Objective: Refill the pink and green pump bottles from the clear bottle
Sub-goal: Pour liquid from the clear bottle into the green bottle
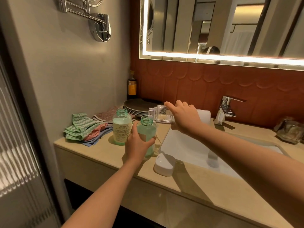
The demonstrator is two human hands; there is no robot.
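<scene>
A: Starting at the fingers, what do we see of our left hand (139, 142)?

B: We have its fingers and thumb wrapped round the lower body of the green bottle (147, 129), thumb on the near left side, fingertips showing on the right.

A: And our right hand (184, 116)?

B: Its fingers are curled over the clear bottle (160, 114), the forefinger lying longer along the top. We cannot see the thumb.

A: How does the clear bottle lie?

B: Tipped nearly on its side, with its open neck pointing left, just above and beside the green bottle's open mouth. We cannot tell whether anything is flowing.

A: Where does the green bottle stand?

B: Upright on the counter (98, 153), at the left edge of the white sink (189, 145). It has no pump on.

A: And beside it?

B: A labelled bottle (121, 127), also open at the neck, stands just left of our left hand. Behind it we see folded cloths (82, 127) and a stack of plates (138, 106). A white tub (164, 164) sits at the sink's near corner, and the tap (225, 111) stands far right.
</scene>
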